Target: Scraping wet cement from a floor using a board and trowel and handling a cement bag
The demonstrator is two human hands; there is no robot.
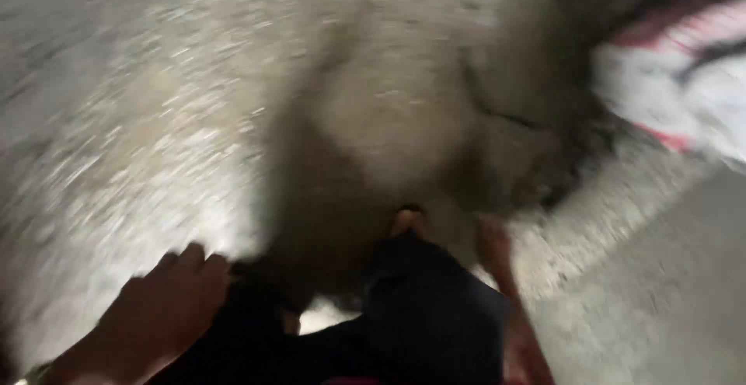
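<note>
My left hand (159,307) rests loosely spread on my dark trouser leg (427,315), my right hand (497,253) too blurred to tell, nothing picked up, gravelly ground (155,136) just beyond my fingers.

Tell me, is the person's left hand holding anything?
No, the left hand hangs bare with its fingers loosely curled beside the dark trousers, above the speckled ground, and nothing is in it.
</note>
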